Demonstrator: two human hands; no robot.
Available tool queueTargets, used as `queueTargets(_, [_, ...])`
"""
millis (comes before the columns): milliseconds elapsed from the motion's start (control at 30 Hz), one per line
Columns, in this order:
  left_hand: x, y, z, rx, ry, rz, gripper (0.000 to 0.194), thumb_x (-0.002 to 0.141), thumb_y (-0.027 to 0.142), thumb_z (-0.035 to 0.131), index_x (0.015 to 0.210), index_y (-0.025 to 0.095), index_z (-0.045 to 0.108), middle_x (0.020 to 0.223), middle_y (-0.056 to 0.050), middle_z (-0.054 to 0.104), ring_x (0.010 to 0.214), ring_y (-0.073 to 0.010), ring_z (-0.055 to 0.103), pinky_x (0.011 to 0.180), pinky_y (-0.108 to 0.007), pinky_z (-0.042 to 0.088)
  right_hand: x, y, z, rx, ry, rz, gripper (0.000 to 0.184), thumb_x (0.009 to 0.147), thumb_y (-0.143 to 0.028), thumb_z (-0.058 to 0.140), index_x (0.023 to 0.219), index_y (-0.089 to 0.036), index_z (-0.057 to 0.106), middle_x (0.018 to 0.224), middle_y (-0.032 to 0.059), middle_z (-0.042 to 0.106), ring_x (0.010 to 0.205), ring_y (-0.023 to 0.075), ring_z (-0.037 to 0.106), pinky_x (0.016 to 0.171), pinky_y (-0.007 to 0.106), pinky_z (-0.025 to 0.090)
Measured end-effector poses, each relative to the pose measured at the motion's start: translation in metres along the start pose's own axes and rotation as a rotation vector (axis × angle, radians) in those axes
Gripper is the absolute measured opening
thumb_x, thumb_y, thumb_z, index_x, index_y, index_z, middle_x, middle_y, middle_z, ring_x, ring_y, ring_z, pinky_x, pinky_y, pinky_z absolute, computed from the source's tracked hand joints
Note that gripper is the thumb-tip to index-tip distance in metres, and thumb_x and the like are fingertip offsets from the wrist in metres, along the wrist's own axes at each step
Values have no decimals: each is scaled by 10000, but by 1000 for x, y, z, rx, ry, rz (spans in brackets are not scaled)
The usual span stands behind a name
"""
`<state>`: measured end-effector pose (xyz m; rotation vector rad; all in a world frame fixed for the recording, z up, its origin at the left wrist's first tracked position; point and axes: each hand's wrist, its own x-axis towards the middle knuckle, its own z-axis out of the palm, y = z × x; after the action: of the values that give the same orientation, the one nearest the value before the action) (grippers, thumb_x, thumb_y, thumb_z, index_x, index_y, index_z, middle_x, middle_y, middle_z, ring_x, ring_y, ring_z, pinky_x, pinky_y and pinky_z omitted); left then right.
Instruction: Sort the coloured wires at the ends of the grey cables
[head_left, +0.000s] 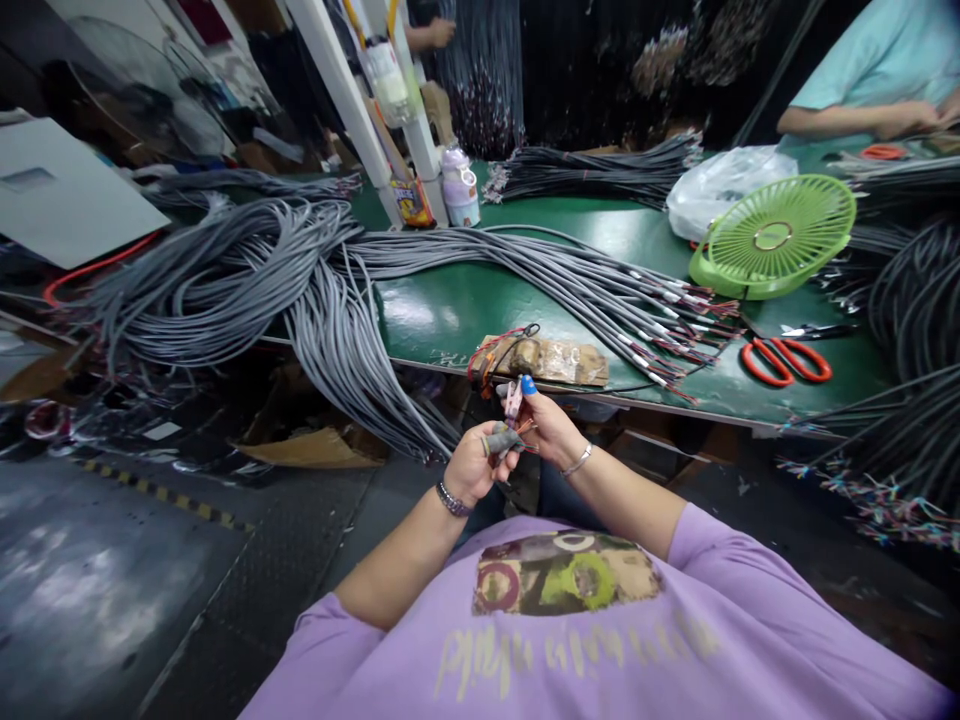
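Note:
My left hand (478, 462), with a dark wristwatch, is closed in front of the bench edge. Grey-green coverings show on its fingers. Thin reddish and greenish wires (527, 430) stick out between its fingertips and my right hand (553, 428). The right hand, wearing a silvery bracelet, is also closed at these wires, and a blue cover sits on its thumb. A small pale pink piece (514, 398) shows by the right fingertips; its kind cannot be made out. Just beyond the hands, a tape-wrapped wooden block (562, 362) with red and black leads lies at the bench edge.
Grey cables (480, 250) lie across the green bench (427, 310), with a large coil (217, 270) at left hanging over the edge. Orange-handled scissors (785, 361), a green fan (780, 235), a plastic bag (727, 185) and a bottle (460, 187) stand around. A co-worker's arms (862, 120) are back right.

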<state>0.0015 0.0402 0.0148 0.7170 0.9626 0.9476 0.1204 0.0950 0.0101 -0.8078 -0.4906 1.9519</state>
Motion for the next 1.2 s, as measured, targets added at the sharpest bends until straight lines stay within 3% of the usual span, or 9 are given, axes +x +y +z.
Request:
queueTargets(333, [-19,0,10,89,85,93,334,646,419,733,635,147,540,484,4,603,304,-67,478,294,-154,251,-14,-10,-4,-30,-111,108,473,768,-625,574,812,-160,644,671,13,589,527,92,479,517,230,434])
queueTargets(467, [-21,-1,17,97,151,175,323,669,417,714,626,146,545,502,6,609,320,-62,490,304,-153,247,-13,-9,-3,-104,-85,-8,336,707,-477,709,721,-154,619,597,-14,543,505,83,442,506,225,421])
queueTargets(700, [-14,0,20,42,175,168,293,669,392,710,630,152,546,493,10,606,317,-69,492,303,-162,255,-10,3,-12,-239,24,-297,430,732,-603,628,722,-173,631,669,7,595,547,96,468,539,239,397])
queueTargets(900, [-11,-2,21,27,178,169,271,675,369,699,627,153,543,491,13,605,316,-69,491,303,-163,265,-5,0,-4,-107,-73,-40,513,724,-675,591,781,-167,634,654,21,597,538,110,506,522,245,434])
queueTargets(1067, [-9,-5,21,31,189,160,273,665,370,701,627,153,541,487,11,603,313,-69,489,298,-159,261,-1,1,0,9,9,-8,450,732,-609,639,726,-160,622,642,14,600,529,100,515,534,230,446])
queueTargets(1200, [-10,-4,21,39,202,164,293,657,387,711,624,152,539,488,11,603,313,-69,488,300,-160,260,-5,2,-1,67,-21,26,455,756,-602,619,787,-149,640,634,16,608,509,99,512,498,221,447])
